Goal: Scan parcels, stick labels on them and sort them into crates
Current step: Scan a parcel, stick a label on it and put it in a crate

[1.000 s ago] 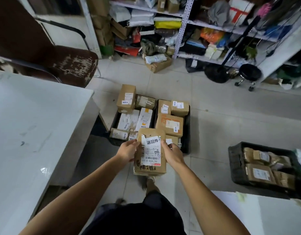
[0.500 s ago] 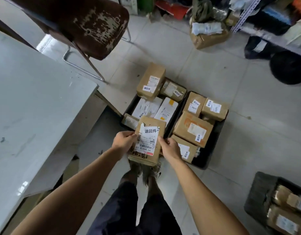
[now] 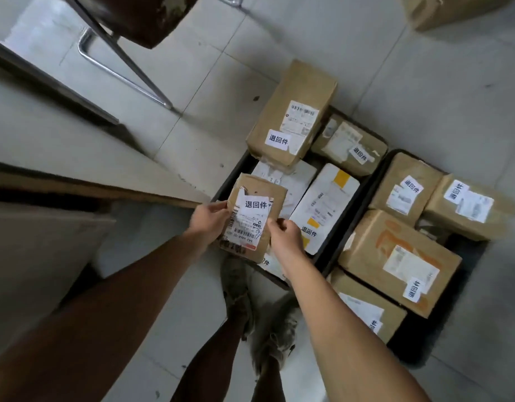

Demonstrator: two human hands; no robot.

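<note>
Both hands, L (image 3: 210,219) & R (image 3: 283,233), fingers curled gripping labelled parcel (image 3: 251,219) over L crate (image 3: 221,187), prob. to drop in.

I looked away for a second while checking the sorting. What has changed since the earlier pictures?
The person has leaned over, so the view has tipped from the shelves down to the floor. The brown parcel has come down over the near end of the left black crate. The left hand and right hand still grip its sides. The parcels in both crates lie as before.
</note>
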